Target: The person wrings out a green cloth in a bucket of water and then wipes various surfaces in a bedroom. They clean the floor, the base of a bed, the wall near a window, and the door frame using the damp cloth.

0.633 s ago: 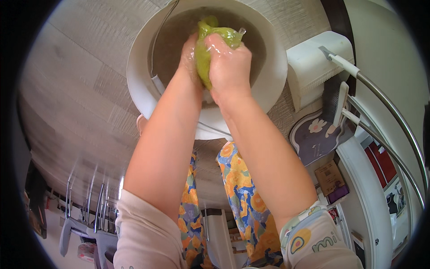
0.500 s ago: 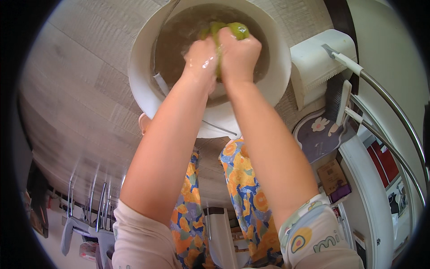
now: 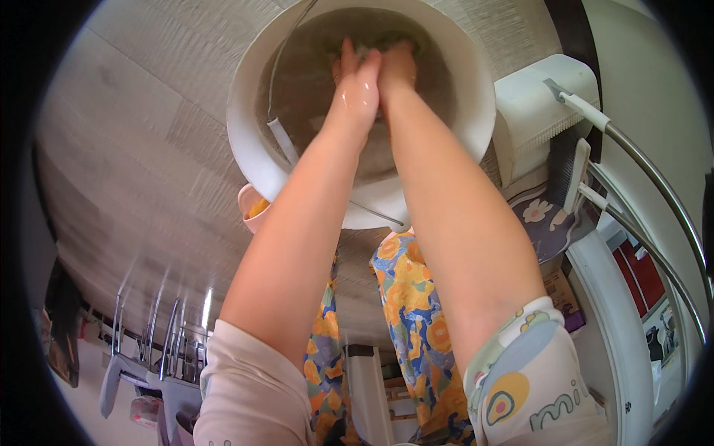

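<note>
Cloth [image 3: 390, 35], in all likelihood: dim green, blurred, under murky water [image 3: 301, 97], just ahead of both hands. Only two faint patches to make out, one ahead and to the left of the left hand [image 3: 358, 83], the other about the sunk fingertips of the right hand [image 3: 400, 67]; hard to tell whether joined in one piece below. If one piece, then longest from side to side, across the line of the forearms [image 3: 312, 201] rather than along it.

Nearer to the green, by the look of it: the right hand, deeper in the water. Cannot tell whether closed on cloth or merely against it. Left grip loose and fairly wide, fingers stretched forward, thumb toward the right hand, nothing plainly held. Both hands side by side, touching or nearly so.

All round the grip, the wall of a white bucket [image 3: 476, 111]. Behind and to the left of the left hand, clear of it, a white handle tube [image 3: 282, 141] on a thin wire. Outside the bucket, well to the right of the right hand, a white dustpan [image 3: 543, 100].
</note>
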A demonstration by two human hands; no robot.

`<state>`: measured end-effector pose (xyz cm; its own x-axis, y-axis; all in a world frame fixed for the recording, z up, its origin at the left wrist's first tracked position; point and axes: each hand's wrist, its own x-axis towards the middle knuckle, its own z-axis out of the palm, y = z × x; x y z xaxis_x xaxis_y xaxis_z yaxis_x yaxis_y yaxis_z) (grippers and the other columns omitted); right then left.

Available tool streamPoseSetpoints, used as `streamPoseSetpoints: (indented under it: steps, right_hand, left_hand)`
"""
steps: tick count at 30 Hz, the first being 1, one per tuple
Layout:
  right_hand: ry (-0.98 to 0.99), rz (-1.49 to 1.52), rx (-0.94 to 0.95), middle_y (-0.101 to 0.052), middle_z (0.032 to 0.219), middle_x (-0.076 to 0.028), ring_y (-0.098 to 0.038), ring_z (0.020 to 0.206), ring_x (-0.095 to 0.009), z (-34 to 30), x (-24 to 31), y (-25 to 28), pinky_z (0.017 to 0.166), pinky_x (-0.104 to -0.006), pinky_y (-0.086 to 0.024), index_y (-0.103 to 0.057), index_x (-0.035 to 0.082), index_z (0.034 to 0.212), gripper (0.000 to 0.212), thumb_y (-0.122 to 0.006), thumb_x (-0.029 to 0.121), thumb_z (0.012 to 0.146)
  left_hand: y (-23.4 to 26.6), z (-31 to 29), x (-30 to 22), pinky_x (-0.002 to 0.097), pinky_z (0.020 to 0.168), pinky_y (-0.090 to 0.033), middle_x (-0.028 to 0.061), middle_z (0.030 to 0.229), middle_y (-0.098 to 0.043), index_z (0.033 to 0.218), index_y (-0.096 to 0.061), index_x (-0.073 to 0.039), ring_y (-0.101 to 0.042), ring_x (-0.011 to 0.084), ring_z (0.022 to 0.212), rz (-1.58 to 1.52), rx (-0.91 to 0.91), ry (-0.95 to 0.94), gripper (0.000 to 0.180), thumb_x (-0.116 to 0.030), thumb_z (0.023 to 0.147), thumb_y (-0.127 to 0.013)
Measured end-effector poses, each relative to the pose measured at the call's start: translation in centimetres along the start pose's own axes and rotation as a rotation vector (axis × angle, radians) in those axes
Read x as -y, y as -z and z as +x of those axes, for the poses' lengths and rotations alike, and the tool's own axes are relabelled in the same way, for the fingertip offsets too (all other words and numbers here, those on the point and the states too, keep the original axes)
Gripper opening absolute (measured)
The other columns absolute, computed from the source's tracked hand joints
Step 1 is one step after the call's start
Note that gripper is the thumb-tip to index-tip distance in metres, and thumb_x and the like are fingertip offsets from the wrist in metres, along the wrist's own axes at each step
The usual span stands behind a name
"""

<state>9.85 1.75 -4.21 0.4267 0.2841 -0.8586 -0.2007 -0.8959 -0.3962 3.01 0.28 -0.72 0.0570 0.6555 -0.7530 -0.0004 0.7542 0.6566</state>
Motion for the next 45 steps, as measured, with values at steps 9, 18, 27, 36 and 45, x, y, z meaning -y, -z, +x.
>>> streamPoseSetpoints:
  steps: [9,18,27,36,45]
  right_hand:
    - [0.405,0.365,0.075,-0.056,0.070,-0.004,-0.051,0.063,-0.015,-10.0,3.0,0.7,0.060,-0.0281,-0.042,-0.059,-0.001,0.077,0.014,-0.059,0.011,0.070]
    - [0.650,-0.671,-0.274,-0.059,0.092,-0.016,-0.055,0.088,-0.032,-2.8,0.4,1.9,0.074,-0.0386,-0.045,-0.049,0.008,0.110,0.048,-0.059,0.035,0.071]
    - [0.223,-0.360,-0.021,-0.059,0.092,-0.019,-0.059,0.082,-0.031,0.4,1.5,-0.1,0.068,-0.0363,-0.047,-0.052,0.001,0.100,0.036,-0.057,0.026,0.073]
    - [0.411,0.312,0.199,-0.053,0.065,-0.004,-0.047,0.059,-0.012,-11.5,3.1,0.4,0.053,-0.0268,-0.039,-0.055,-0.003,0.071,0.012,-0.057,0.009,0.069]
    - [0.673,-0.710,-0.004,-0.058,0.092,-0.017,-0.056,0.087,-0.029,-3.4,2.9,1.3,0.076,-0.0380,-0.045,-0.056,0.005,0.097,0.043,-0.058,0.039,0.070]
  left_hand:
    - [1.9,-0.3,-3.1,0.0316,0.067,-0.045,0.0079,0.084,-0.058,0.096,-0.053,-0.002,-0.056,0.0196,0.078,-0.552,0.051,0.305,0.035,-0.034,0.081,-0.049]
    - [1.9,-4.0,-4.9,0.0307,0.067,-0.040,0.0139,0.087,-0.052,0.100,-0.045,0.008,-0.047,0.0177,0.074,0.147,-0.192,0.148,0.039,-0.026,0.082,-0.050]
    - [-0.5,-1.6,-2.7,0.0393,0.101,-0.017,0.0172,0.137,-0.014,0.132,-0.019,-0.006,-0.015,0.0339,0.126,0.166,-0.194,0.029,0.068,-0.040,0.080,-0.047]
    - [2.9,0.0,-3.1,0.0339,0.068,-0.046,0.0095,0.090,-0.057,0.102,-0.053,-0.004,-0.055,0.0219,0.079,-0.925,0.057,0.307,0.034,-0.031,0.083,-0.048]
    - [2.6,-4.3,-5.6,0.0289,0.078,-0.039,0.0126,0.097,-0.054,0.107,-0.047,0.003,-0.050,0.0188,0.089,-0.120,-0.147,0.182,0.038,-0.030,0.087,-0.042]
